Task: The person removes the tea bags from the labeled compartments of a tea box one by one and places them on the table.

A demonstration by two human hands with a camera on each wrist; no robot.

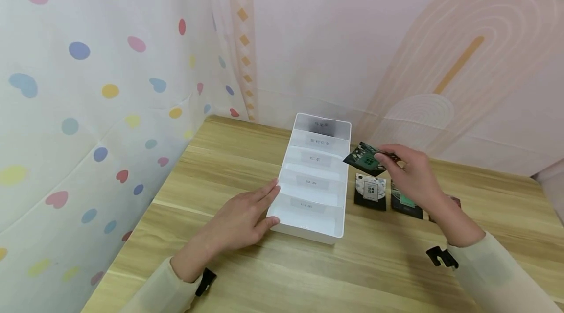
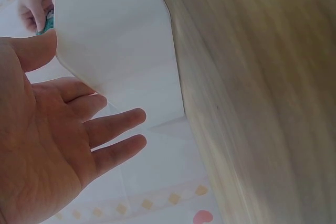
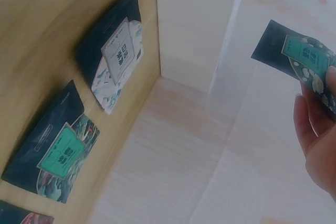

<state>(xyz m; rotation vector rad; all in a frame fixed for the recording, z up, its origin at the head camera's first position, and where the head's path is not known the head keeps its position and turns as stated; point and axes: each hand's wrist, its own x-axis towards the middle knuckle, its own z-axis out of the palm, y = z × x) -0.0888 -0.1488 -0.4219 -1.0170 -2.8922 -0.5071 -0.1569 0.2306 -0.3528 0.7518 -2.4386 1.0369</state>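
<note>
A white divided box (image 1: 308,215) with a row of labelled compartments stands on the wooden table. My left hand (image 1: 240,217) rests against its near left side, fingers extended along the rim; the left wrist view shows the palm and the straight fingers (image 2: 118,153) beside the box wall (image 2: 121,30). My right hand (image 1: 411,171) pinches a dark tea sachet with a green label (image 1: 367,160), held just above and right of the box's right edge. The right wrist view shows this sachet (image 3: 299,53) between thumb and fingers, clear of the table.
Right of the box lie a sachet with a white label (image 1: 370,191), one with a green label (image 1: 406,200), and a reddish one (image 1: 454,200) partly hidden by my right wrist. Patterned cloth (image 1: 308,58) hangs behind the table, and dotted cloth (image 1: 101,107) hangs at left.
</note>
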